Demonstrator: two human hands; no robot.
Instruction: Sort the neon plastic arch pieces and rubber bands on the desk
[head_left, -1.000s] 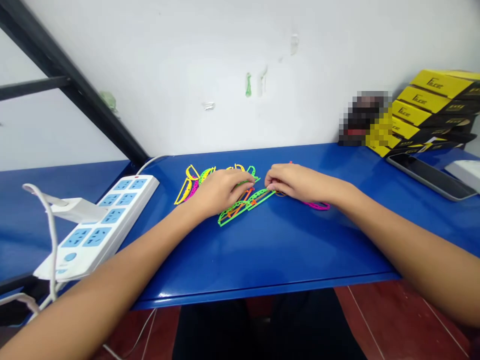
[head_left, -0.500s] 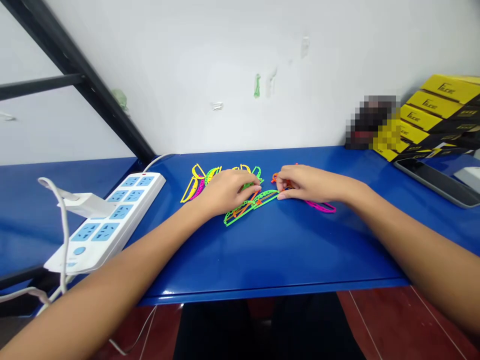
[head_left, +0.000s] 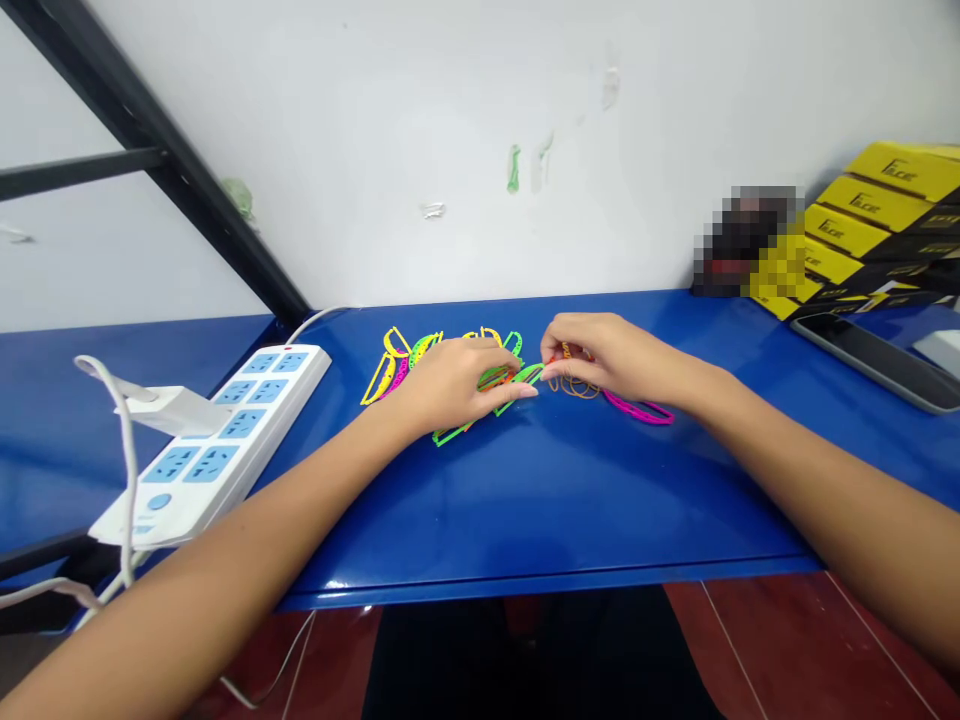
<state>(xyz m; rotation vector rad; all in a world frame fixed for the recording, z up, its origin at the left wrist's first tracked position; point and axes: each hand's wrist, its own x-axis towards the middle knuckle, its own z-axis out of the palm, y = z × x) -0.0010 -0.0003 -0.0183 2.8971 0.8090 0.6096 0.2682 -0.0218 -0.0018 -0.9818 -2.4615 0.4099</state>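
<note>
On the blue table, my left hand (head_left: 469,380) curls over green half-moon plastic frames (head_left: 454,435), its thumb along their near side and its fingers behind. They look like protractors. One green frame (head_left: 529,374) reaches to the fingertips of my right hand (head_left: 574,350), which is closed in a pinch at its end. Thin brown loops (head_left: 577,386), like rubber bands, and an orange bit show under the right fingers. A magenta frame (head_left: 637,408) lies right of that hand. Yellow frames (head_left: 382,375) and a magenta frame (head_left: 397,378) lie left of my left hand.
A white power strip (head_left: 247,420) with a plugged-in charger (head_left: 176,410) and cables lies at the left. A phone (head_left: 874,360) is at the right, below stacked yellow and black boxes (head_left: 870,205). A white wall (head_left: 450,120) stands behind the table.
My right hand has moved up and slightly left, uncovering brown loops beneath it. The green frames have shifted up and left, and my left thumb has stretched out to the right.
</note>
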